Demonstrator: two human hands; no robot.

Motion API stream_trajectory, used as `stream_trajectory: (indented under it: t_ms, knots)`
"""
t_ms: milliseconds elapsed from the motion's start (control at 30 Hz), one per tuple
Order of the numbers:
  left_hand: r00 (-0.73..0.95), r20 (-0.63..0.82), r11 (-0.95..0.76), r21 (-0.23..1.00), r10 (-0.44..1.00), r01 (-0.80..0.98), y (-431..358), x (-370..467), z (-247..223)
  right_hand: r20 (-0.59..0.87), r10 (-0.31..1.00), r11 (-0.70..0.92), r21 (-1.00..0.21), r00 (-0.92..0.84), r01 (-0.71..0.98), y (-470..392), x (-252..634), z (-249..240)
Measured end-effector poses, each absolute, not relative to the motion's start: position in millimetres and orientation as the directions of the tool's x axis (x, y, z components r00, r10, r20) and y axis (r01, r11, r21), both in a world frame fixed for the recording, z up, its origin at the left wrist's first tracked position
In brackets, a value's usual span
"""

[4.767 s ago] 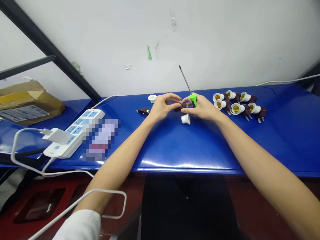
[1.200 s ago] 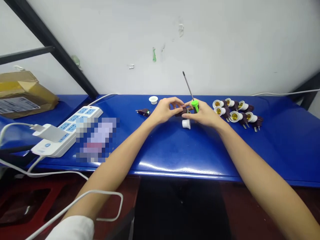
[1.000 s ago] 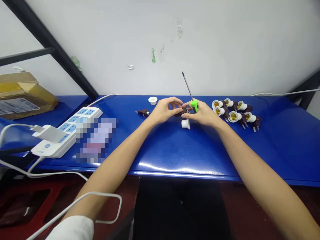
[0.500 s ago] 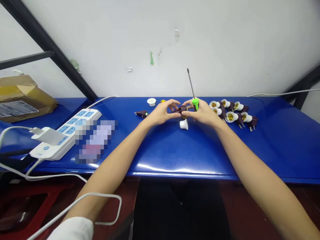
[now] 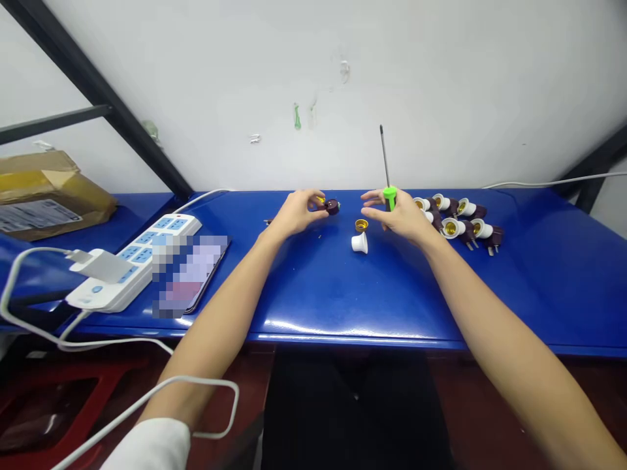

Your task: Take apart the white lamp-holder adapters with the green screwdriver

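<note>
My left hand (image 5: 298, 214) pinches a dark brown plug base (image 5: 333, 207) at its edge, near the back of the blue table. A gold metal ring (image 5: 321, 200) shows just behind its fingertips. My right hand (image 5: 394, 212) holds a green-and-black screwdriver (image 5: 390, 196), shaft pointing up, tucked in the hand while the thumb and forefinger are spread apart. Between the hands lies a gold threaded sleeve (image 5: 361, 225), with a white lampholder shell (image 5: 360, 243) on its side in front. Another plug's pins (image 5: 268, 222) stick out from behind my left hand.
Several assembled plug-in lampholders (image 5: 453, 227) are grouped beside my right hand. On the left are a white power strip (image 5: 142, 254) with a charger, a phone (image 5: 196, 274) and a cardboard box (image 5: 53, 196). A white cable (image 5: 230, 405) hangs across my left forearm.
My hands have moved apart. The left carried the brown plug base left and back; the right shifted slightly right with the screwdriver. The gold sleeve now lies uncovered on the table.
</note>
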State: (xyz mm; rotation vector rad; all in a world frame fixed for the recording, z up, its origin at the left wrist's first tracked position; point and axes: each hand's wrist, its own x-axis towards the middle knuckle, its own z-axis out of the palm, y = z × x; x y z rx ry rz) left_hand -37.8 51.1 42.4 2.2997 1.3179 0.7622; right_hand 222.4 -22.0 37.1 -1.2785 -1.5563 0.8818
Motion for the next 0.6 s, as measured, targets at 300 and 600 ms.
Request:
stream_trajectory:
  t_ms: [300, 600]
  knots:
    - [0.370, 0.216, -0.423, 0.324, 0.904, 0.846, 67.2, -54.1, 34.0, 0.249, 0.968, 0.234, -0.938, 0.027, 0.257, -12.7, 241.3, 36.4]
    - [0.382, 0.212, -0.432, 0.308, 0.900, 0.847, 63.0, -49.9, 44.3, 0.364, 0.893, 0.286, -0.913, 0.265, 0.291, -13.9, 294.2, 57.1]
